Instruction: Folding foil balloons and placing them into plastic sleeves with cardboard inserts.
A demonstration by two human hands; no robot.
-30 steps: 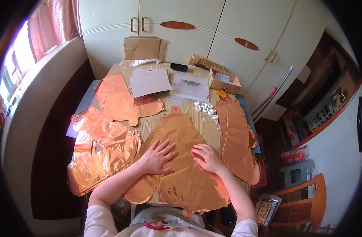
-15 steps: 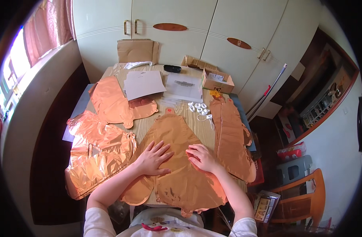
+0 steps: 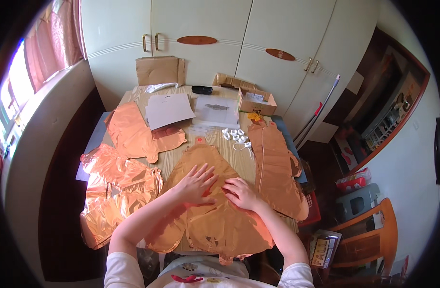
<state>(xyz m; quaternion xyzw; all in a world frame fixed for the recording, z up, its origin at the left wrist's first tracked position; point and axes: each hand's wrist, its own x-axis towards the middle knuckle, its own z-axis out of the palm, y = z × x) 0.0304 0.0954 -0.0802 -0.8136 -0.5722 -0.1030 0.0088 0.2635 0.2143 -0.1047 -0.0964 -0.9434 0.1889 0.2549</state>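
Note:
Spread flat in front of me lies a deflated copper-coloured foil balloon (image 3: 229,218), with a small tab at its far tip. My left hand (image 3: 196,186) rests palm down on its middle, fingers stretched and spread. Just to the right, my right hand (image 3: 241,193) lies on the same foil, fingers slightly bent and apart. A narrow strip of foil shows between the two hands. Neither hand grips anything. To the left is a crinkled, shiny foil balloon (image 3: 119,192); a smoother foil balloon (image 3: 131,129) lies beyond it. On the right is a long, folded foil balloon (image 3: 275,165).
Toward the back lie white cards (image 3: 168,111), clear plastic sleeves (image 3: 217,110), a black object (image 3: 201,90) and an open cardboard box (image 3: 257,102). White ribbon rolls (image 3: 233,134) sit near the right-hand balloon. A wooden chair (image 3: 373,240) stands at the right.
My left hand has slid right and slightly away from me over the foil, closer to my right hand. The right hand has shifted only a little. The whole view has tilted slightly.

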